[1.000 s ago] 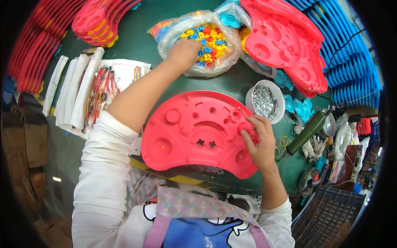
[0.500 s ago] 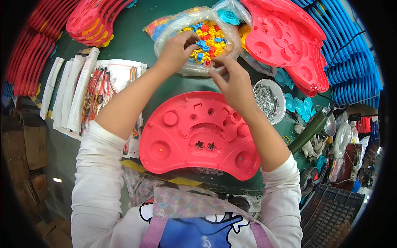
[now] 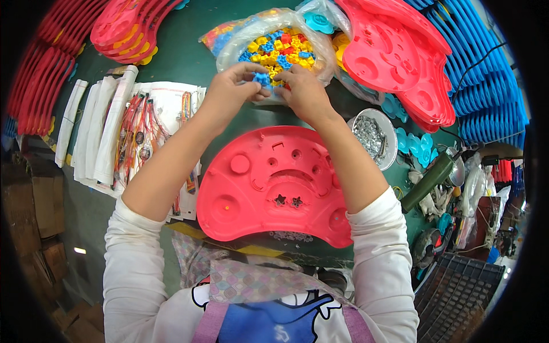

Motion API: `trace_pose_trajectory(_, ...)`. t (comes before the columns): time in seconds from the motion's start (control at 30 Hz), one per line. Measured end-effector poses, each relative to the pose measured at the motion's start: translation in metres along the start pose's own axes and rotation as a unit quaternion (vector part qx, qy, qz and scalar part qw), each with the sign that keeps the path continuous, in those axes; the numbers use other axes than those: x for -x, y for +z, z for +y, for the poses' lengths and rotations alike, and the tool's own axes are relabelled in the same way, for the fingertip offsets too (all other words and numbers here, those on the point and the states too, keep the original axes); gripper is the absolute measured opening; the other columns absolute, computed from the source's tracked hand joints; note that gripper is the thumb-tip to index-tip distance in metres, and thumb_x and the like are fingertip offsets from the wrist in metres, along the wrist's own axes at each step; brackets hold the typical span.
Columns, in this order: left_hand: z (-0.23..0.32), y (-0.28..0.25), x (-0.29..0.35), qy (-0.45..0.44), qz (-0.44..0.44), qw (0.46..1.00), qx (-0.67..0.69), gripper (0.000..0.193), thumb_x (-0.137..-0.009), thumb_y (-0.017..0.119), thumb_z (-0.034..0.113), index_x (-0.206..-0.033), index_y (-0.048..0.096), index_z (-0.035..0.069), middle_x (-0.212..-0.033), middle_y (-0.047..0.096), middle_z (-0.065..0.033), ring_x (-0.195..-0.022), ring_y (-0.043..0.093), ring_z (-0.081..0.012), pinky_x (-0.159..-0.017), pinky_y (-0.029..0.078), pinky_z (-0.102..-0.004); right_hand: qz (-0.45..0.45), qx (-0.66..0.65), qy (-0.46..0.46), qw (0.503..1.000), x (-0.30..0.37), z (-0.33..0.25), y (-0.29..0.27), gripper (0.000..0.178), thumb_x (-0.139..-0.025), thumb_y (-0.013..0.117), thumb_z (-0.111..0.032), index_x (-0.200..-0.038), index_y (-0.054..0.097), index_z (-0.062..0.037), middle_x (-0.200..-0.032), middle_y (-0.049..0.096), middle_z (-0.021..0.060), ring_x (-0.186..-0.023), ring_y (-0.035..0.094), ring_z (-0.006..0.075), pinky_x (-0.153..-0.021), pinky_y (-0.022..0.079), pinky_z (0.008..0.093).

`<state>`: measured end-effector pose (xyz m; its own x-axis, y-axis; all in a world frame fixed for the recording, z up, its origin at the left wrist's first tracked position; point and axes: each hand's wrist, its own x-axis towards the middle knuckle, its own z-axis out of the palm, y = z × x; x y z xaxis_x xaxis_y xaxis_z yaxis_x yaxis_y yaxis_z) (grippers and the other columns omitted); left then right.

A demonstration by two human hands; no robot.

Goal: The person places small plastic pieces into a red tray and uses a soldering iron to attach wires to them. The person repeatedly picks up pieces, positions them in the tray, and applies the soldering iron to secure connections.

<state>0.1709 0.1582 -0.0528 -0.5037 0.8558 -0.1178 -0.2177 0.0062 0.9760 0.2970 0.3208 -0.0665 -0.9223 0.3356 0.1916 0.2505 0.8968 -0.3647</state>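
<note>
My left hand [image 3: 229, 91] pinches a small blue star-shaped plastic piece [image 3: 262, 79] between thumb and fingertips. Close beside it, my right hand [image 3: 307, 96] has its fingers drawn together; a bit of red shows at the tips, but what they hold is too small to make out. Both hands are at the near rim of a clear plastic bag [image 3: 233, 41] filled with star-shaped pieces [image 3: 293, 48] in yellow, blue and red. Nearer to me lies a curved red plastic panel [image 3: 246, 197] with hollows, posts and two star-shaped holes. My right forearm covers part of its right side.
Wired parts [image 3: 137, 134] and white packets [image 3: 114, 128] lie to the left. On the right are a white bowl [image 3: 392, 143] of small metal parts, stacked red panels [image 3: 377, 63], a dark green tool [image 3: 426, 182] and blue stacks [image 3: 480, 68]. More red panels [image 3: 123, 28] stand far left.
My hands have come closer together and nearer to me, from over the bag to its near rim. The blue star piece has come along in my left hand.
</note>
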Motion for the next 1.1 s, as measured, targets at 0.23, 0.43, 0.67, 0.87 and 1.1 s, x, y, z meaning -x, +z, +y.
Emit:
trace_pose_trajectory(0.23, 0.001, -0.004, 0.023, -0.060, 0.006, 0.987, 0.148, 0.028, -0.095, 0.054, -0.005, -0.123, 0.059, -0.005, -0.117, 0.062, -0.0131, -0.102, 0.069, -0.0221, -0.091, 0.058, -0.0311, 0.121, -0.054, 0.042, 0.990, -0.007, 0.005, 0.010, 0.024, -0.086, 0.073, -0.021, -0.105, 0.075, -0.0063, -0.101, 0.067, 0.0139, -0.102, 0.064, 0.0338, -0.089, 0.052, 0.0438)
trace_pose_trajectory(0.43, 0.002, 0.004, 0.031, -0.075, -0.010, 0.981, 0.176, 0.028, -0.099, 0.056, -0.001, -0.126, 0.059, -0.005, -0.121, 0.064, -0.0156, -0.108, 0.069, -0.0246, -0.095, 0.057, -0.0316, 0.034, 0.186, -0.008, 0.982, -0.025, 0.002, 0.014, 0.027, -0.086, 0.073, -0.032, -0.099, 0.076, -0.0089, -0.097, 0.070, 0.0114, -0.096, 0.065, 0.0327, -0.085, 0.050, 0.0459)
trace_pose_trajectory(0.67, 0.000, 0.008, 0.070, -0.045, -0.015, 0.998, 0.048, 0.028, -0.099, 0.063, 0.006, -0.124, 0.057, -0.004, -0.106, 0.070, -0.0146, -0.096, 0.072, -0.0220, -0.086, 0.059, -0.0321, 0.013, 0.116, -0.072, 0.991, -0.011, 0.004, 0.004, 0.030, -0.082, 0.075, -0.026, -0.107, 0.072, -0.0094, -0.097, 0.071, 0.0124, -0.101, 0.065, 0.0337, -0.090, 0.049, 0.0464)
trace_pose_trajectory(0.87, 0.001, 0.042, 0.111, 0.055, -0.107, 0.948, -0.294, 0.016, -0.092, 0.070, 0.007, -0.105, 0.064, 0.000, -0.097, 0.070, -0.0097, -0.086, 0.070, -0.0149, -0.076, 0.055, -0.0287, 0.144, 0.023, -0.129, 0.981, 0.007, 0.019, -0.007, 0.020, -0.083, 0.073, -0.014, -0.102, 0.072, -0.0078, -0.099, 0.070, 0.0129, -0.097, 0.067, 0.0333, -0.087, 0.051, 0.0465)
trace_pose_trajectory(1.1, -0.021, 0.042, 0.144, 0.213, -0.168, 0.845, -0.461, 0.025, -0.079, 0.077, 0.010, -0.102, 0.068, 0.005, -0.094, 0.066, -0.0082, -0.092, 0.058, -0.0288, -0.082, 0.049, -0.0401, -0.171, -0.236, -0.020, 0.956, 0.143, -0.053, -0.064, 0.023, -0.080, 0.078, -0.011, -0.099, 0.067, -0.0044, -0.089, 0.070, 0.0100, -0.087, 0.064, 0.0305, -0.089, 0.050, 0.0415)
